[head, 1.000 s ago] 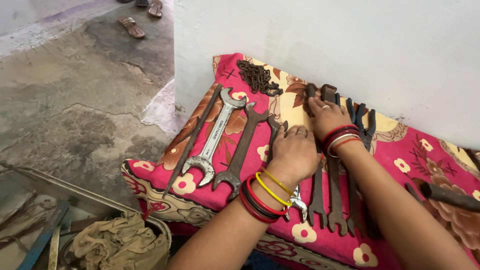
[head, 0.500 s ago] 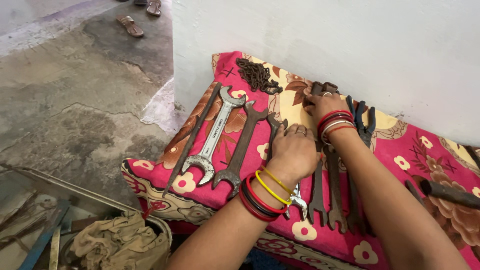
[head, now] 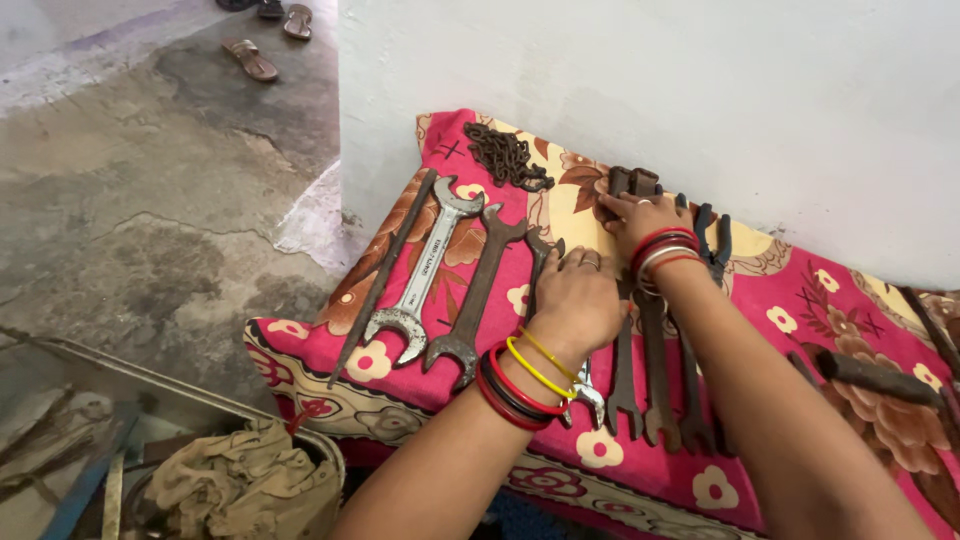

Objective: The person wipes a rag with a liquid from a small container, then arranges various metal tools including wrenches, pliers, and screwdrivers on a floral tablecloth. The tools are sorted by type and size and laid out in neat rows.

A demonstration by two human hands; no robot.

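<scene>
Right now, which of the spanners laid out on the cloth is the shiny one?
The silver spanner, second from the left; the rest are dark and rusty. It lies beside a thin rod.

Both hands are bare, a ring on the left hand (head: 578, 300), red, yellow and white bangles stacked on each wrist.

The cloth (head: 800, 290) is pink with red, white and brown flowers. One wrench (head: 425, 270) is silver, the others (head: 655, 370) dark and rusty. The bangles (head: 520, 375) are red, black and yellow.
</scene>
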